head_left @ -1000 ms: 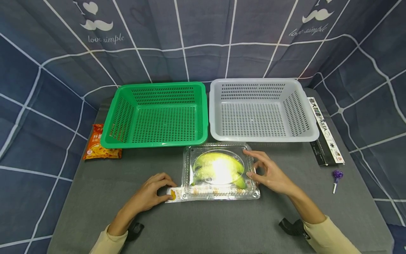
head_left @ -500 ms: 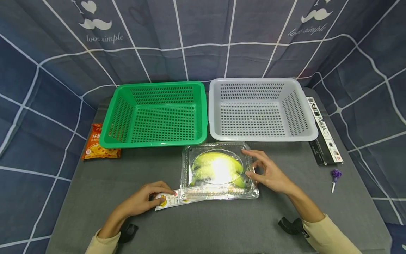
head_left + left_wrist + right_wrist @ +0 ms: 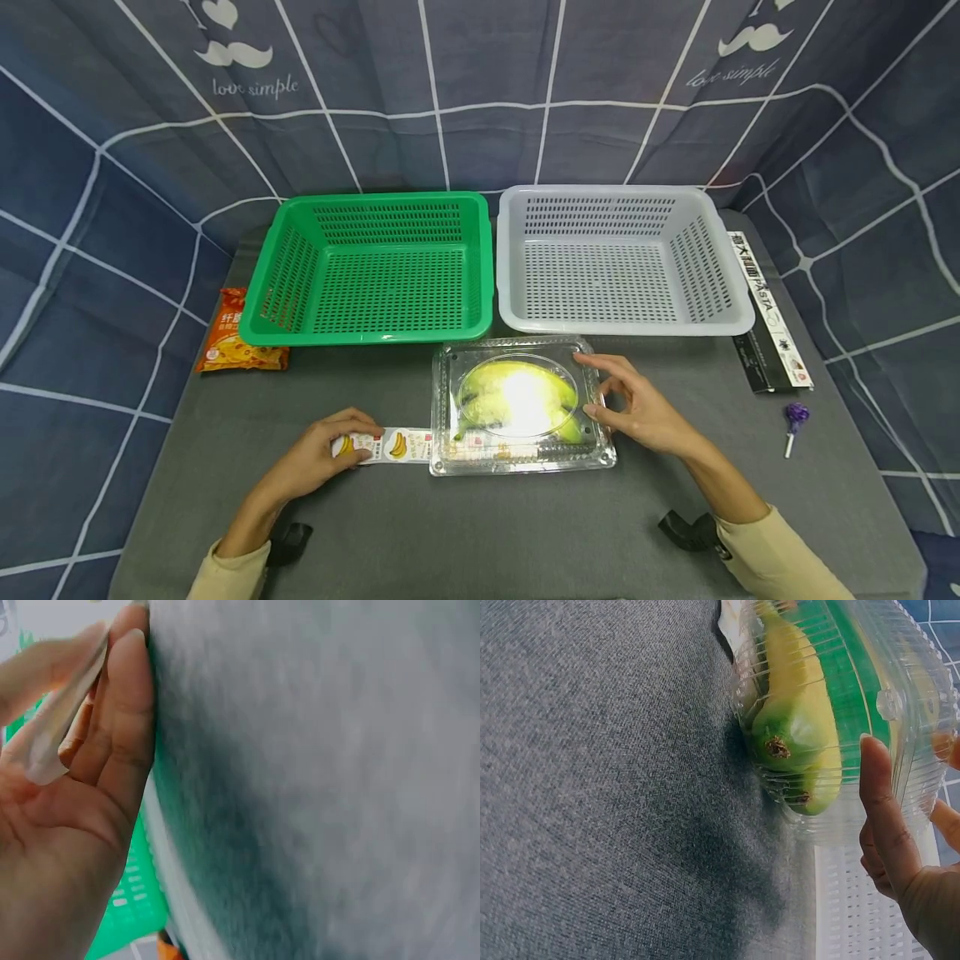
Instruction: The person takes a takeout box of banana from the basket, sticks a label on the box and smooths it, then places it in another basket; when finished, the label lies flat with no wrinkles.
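My left hand [image 3: 318,450] pinches the left end of a white paper strip [image 3: 407,446] printed with bananas; in the left wrist view a pale edge of this strip [image 3: 52,742] shows between thumb and fingers. The strip runs right to a clear plastic clamshell box [image 3: 442,400], and more print shows through the box's near part. Inside the closed box lie green-yellow bananas [image 3: 480,379], partly washed out by glare. At the box's right side, my right hand [image 3: 637,408] holds the lid's edge, thumb and fingers spread; the right wrist view shows the thumb [image 3: 881,795] against the clear wall.
Behind the box stand a green basket [image 3: 367,338] and a white basket [image 3: 622,327], side by side. An orange snack packet [image 3: 238,337] lies left of the green one. Far right are a black-and-white pasta box [image 3: 772,325] and a purple lollipop [image 3: 797,414].
My left hand has moved left and slightly up with the strip's end, and more of the strip now shows left of the box. The right hand and box have stayed nearly still.
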Demonstrator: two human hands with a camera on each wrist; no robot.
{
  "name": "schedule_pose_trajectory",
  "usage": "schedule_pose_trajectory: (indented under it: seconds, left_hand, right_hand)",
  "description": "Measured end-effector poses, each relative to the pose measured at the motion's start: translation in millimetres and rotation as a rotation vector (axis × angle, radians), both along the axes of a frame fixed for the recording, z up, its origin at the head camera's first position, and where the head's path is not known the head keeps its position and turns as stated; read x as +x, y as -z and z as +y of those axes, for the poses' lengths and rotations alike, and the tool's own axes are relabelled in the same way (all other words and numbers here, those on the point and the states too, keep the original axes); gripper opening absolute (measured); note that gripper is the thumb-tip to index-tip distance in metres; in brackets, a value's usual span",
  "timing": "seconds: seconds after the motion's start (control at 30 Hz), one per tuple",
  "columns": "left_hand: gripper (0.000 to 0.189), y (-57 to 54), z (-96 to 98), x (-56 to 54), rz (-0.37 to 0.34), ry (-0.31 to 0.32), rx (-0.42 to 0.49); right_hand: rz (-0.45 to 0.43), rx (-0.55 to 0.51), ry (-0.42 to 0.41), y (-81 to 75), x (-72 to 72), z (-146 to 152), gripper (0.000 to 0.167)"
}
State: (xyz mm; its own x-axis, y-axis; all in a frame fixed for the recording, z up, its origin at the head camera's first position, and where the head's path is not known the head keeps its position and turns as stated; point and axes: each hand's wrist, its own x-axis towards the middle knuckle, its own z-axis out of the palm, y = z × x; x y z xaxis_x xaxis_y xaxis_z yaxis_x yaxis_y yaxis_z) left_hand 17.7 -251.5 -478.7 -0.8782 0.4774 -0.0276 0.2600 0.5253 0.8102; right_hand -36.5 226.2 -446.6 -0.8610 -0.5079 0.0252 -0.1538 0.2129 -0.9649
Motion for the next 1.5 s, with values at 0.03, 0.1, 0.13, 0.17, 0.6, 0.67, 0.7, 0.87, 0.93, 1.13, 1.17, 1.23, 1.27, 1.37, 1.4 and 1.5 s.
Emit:
schedule_pose_trajectory:
  seconds: [0.03,0.1,0.13,0.17,0.6,0.67,0.7,0.87,0.93,1.13,1.17,1.23,1.27,1.37,1.4,1.5]
  left_hand:
    - [0.031,-0.2,-2.2,-0.6,0.007,-0.013,-0.017]
    - [0.034,-2.1,-6.5,-1.8,0.009,-0.019,-0.044]
    - [0.036,-3.9,-8.6,-2.4,0.004,-0.02,-0.059]
    - [0.037,-6.2,-10.7,-3.2,-0.002,-0.02,-0.069]
    - [0.04,-60.2,-41.3,-27.9,0.143,0.008,0.063]
    - [0.041,-70.5,-41.0,-31.7,0.179,0.032,0.102]
    - [0.042,-75.1,-40.1,-33.8,0.199,0.05,0.123]
    - [0.044,-93.7,-28.2,-45.5,0.258,0.119,0.211]
    - [0.044,-100.0,-21.0,-50.5,0.256,0.134,0.223]
    - [0.043,-113.3,-3.5,-60.9,0.203,0.189,0.218]
    - [0.043,-114.4,-1.5,-61.9,0.196,0.195,0.218]
    - [0.044,-116.6,2.3,-63.4,0.187,0.197,0.213]
    - [0.044,-117.8,4.5,-64.3,0.186,0.203,0.221]
    - [0.045,-120.5,10.0,-67.3,0.201,0.22,0.239]
    - [0.045,-121.3,11.6,-68.3,0.202,0.226,0.242]
    - [0.045,-123.7,15.6,-70.8,0.181,0.23,0.223]
  right_hand:
    - [0.001,-0.005,-0.005,0.2,0.1,0.3,0.07]
    - [0.003,-0.008,-0.009,1.0,0.5,0.9,0.069]
    - [0.007,-0.006,-0.01,1.5,0.7,1.1,0.069]
    - [0.007,-0.002,-0.009,1.9,0.9,1.3,0.069]
    - [0.06,0.075,0.035,4.0,1.7,-0.3,0.07]
    - [0.056,0.071,0.035,3.8,2.7,-1.2,0.07]
    - [0.054,0.069,0.036,3.7,3.4,-1.6,0.07]
    - [0.018,0.046,0.032,2.9,7.8,-3.4,0.073]
    - [0.023,0.068,0.031,2.0,9.7,-3.1,0.075]
    - [0.193,0.239,0.081,-5.1,15.3,-1.8,0.076]
    - [0.231,0.258,0.09,-6.3,15.6,-2.0,0.076]
    - [0.295,0.29,0.098,-8.8,15.9,-2.3,0.074]
    - [0.324,0.298,0.095,-10.3,16.0,-2.7,0.073]
    - [0.386,0.287,0.067,-15.8,16.2,-5.2,0.072]
    - [0.394,0.279,0.05,-17.9,16.4,-6.5,0.071]
    - [0.401,0.258,-0.004,-23.1,16.1,-11.0,0.071]
